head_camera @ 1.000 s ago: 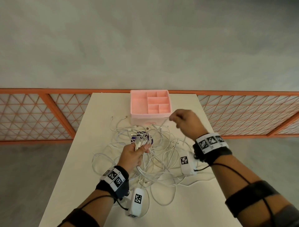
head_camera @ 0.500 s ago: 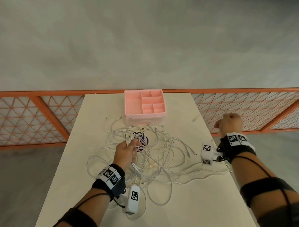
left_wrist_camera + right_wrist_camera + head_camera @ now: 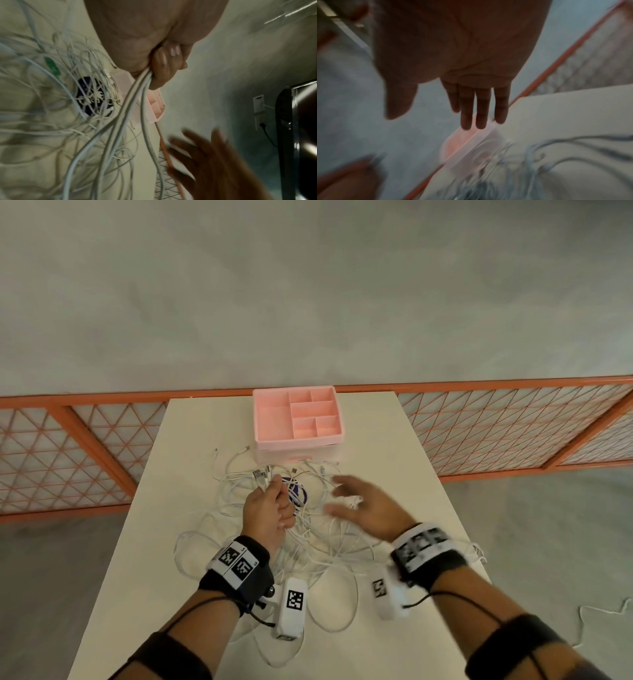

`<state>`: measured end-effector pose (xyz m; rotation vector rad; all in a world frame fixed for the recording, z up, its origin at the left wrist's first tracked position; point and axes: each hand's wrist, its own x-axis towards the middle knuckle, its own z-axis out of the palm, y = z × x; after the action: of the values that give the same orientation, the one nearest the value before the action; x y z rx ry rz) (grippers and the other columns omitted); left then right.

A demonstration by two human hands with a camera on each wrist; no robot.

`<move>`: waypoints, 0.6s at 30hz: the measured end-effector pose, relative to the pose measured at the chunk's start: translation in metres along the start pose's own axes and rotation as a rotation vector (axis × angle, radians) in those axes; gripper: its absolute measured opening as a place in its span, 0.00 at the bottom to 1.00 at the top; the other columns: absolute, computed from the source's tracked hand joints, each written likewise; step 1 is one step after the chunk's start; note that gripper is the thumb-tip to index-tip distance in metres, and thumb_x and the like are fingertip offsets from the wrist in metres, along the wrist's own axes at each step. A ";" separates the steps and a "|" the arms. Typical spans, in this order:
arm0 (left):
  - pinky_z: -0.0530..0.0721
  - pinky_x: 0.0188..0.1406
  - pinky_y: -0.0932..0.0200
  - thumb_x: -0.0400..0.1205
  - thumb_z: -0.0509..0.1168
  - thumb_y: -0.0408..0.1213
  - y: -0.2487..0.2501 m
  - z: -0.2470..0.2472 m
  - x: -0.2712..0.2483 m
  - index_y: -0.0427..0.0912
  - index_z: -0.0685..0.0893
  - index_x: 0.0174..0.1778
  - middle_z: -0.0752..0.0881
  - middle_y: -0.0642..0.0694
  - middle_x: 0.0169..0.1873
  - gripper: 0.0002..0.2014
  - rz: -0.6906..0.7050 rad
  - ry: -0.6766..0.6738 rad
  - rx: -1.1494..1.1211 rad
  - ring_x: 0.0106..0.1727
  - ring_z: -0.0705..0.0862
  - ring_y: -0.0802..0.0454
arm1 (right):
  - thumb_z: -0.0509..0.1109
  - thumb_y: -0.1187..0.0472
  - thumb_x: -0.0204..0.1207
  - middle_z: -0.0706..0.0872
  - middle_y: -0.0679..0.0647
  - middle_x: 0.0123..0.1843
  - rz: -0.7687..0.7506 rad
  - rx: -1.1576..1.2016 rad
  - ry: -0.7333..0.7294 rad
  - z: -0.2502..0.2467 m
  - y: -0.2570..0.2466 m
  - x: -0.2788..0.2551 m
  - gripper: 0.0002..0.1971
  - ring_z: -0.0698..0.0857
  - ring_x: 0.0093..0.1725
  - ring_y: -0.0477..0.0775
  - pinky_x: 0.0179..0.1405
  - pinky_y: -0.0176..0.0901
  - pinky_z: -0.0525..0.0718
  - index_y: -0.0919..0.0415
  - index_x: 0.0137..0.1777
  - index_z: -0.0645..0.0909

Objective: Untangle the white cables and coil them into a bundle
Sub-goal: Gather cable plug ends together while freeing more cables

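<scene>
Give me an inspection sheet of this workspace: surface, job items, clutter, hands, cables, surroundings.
Surface: pale table, cables spread over its middle.
Job's things: white cables lie in a loose tangle, not yet coiled.
Clutter: pink divided tray at the far edge, compartments look empty; a dark blue round thing under the cables.
Grippers: left hand grips several cable ends, plugs sticking up; right hand open over the tangle, blurred, holding nothing.
Cables: one more white cable lies on the floor.
Surroundings: orange mesh railing, grey floor.

Left hand fisted, gripping; right hand raised, fingers straight, spread
</scene>
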<state>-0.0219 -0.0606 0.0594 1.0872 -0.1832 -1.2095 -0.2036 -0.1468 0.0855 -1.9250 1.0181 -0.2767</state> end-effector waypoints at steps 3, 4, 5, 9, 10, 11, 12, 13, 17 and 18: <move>0.59 0.13 0.65 0.89 0.60 0.42 0.009 0.008 -0.001 0.41 0.75 0.36 0.64 0.52 0.20 0.16 0.024 -0.048 -0.065 0.17 0.61 0.59 | 0.74 0.45 0.75 0.86 0.46 0.53 -0.180 -0.188 -0.136 0.064 -0.022 0.003 0.22 0.85 0.51 0.45 0.50 0.36 0.80 0.53 0.65 0.75; 0.59 0.13 0.66 0.89 0.59 0.43 0.015 0.008 -0.001 0.42 0.74 0.36 0.64 0.53 0.19 0.16 0.038 -0.058 -0.085 0.17 0.61 0.59 | 0.69 0.47 0.79 0.85 0.50 0.46 -0.185 -0.230 -0.130 0.079 -0.021 0.005 0.15 0.84 0.45 0.51 0.45 0.44 0.81 0.55 0.57 0.75; 0.59 0.13 0.66 0.90 0.58 0.43 0.024 0.006 0.000 0.43 0.74 0.35 0.64 0.53 0.19 0.17 0.058 -0.062 -0.099 0.17 0.60 0.59 | 0.64 0.46 0.83 0.84 0.52 0.41 -0.166 -0.270 -0.127 0.089 -0.015 0.008 0.12 0.83 0.40 0.54 0.41 0.47 0.80 0.55 0.49 0.75; 0.59 0.13 0.67 0.91 0.56 0.45 0.056 -0.017 0.009 0.44 0.73 0.34 0.64 0.54 0.18 0.19 0.149 0.023 -0.113 0.17 0.60 0.60 | 0.52 0.37 0.85 0.84 0.52 0.40 0.084 -0.486 -0.143 0.081 0.041 0.001 0.23 0.83 0.41 0.56 0.41 0.46 0.79 0.52 0.41 0.76; 0.59 0.13 0.67 0.91 0.56 0.45 0.058 -0.025 0.011 0.44 0.73 0.34 0.64 0.55 0.18 0.19 0.162 0.062 -0.112 0.17 0.60 0.60 | 0.51 0.37 0.85 0.86 0.53 0.43 0.130 -0.561 -0.130 0.072 0.058 -0.004 0.23 0.85 0.44 0.58 0.43 0.47 0.80 0.52 0.44 0.78; 0.59 0.13 0.67 0.91 0.56 0.45 0.058 -0.032 0.013 0.45 0.72 0.33 0.63 0.55 0.18 0.19 0.174 0.102 -0.112 0.17 0.59 0.60 | 0.51 0.38 0.85 0.88 0.54 0.47 0.167 -0.628 -0.117 0.064 0.073 -0.008 0.23 0.86 0.48 0.59 0.45 0.47 0.81 0.52 0.46 0.80; 0.58 0.13 0.66 0.91 0.56 0.45 0.056 -0.037 0.016 0.45 0.72 0.33 0.63 0.55 0.19 0.19 0.180 0.142 -0.114 0.17 0.59 0.60 | 0.50 0.38 0.85 0.88 0.55 0.50 0.201 -0.674 -0.100 0.056 0.086 -0.012 0.24 0.87 0.51 0.59 0.45 0.46 0.80 0.52 0.47 0.81; 0.58 0.13 0.66 0.91 0.56 0.45 0.053 -0.041 0.018 0.46 0.71 0.33 0.62 0.55 0.19 0.19 0.178 0.175 -0.119 0.17 0.58 0.59 | 0.50 0.37 0.85 0.89 0.55 0.51 0.232 -0.708 -0.084 0.048 0.098 -0.016 0.24 0.87 0.53 0.59 0.45 0.45 0.78 0.52 0.48 0.81; 0.56 0.14 0.66 0.91 0.56 0.45 0.039 -0.047 0.023 0.46 0.71 0.32 0.62 0.54 0.20 0.20 0.163 0.220 -0.086 0.17 0.57 0.59 | 0.49 0.35 0.84 0.89 0.53 0.49 0.314 -0.789 -0.040 0.017 0.127 -0.031 0.27 0.87 0.51 0.58 0.46 0.45 0.80 0.51 0.47 0.83; 0.56 0.14 0.66 0.91 0.56 0.45 0.036 -0.047 0.023 0.46 0.71 0.32 0.62 0.54 0.20 0.20 0.162 0.222 -0.065 0.17 0.57 0.59 | 0.48 0.34 0.84 0.89 0.52 0.48 0.346 -0.793 -0.029 0.008 0.134 -0.035 0.26 0.87 0.50 0.58 0.47 0.46 0.81 0.50 0.45 0.82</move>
<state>0.0414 -0.0543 0.0527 1.1186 -0.0590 -0.9374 -0.2935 -0.1485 -0.0194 -2.3599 1.5686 0.4163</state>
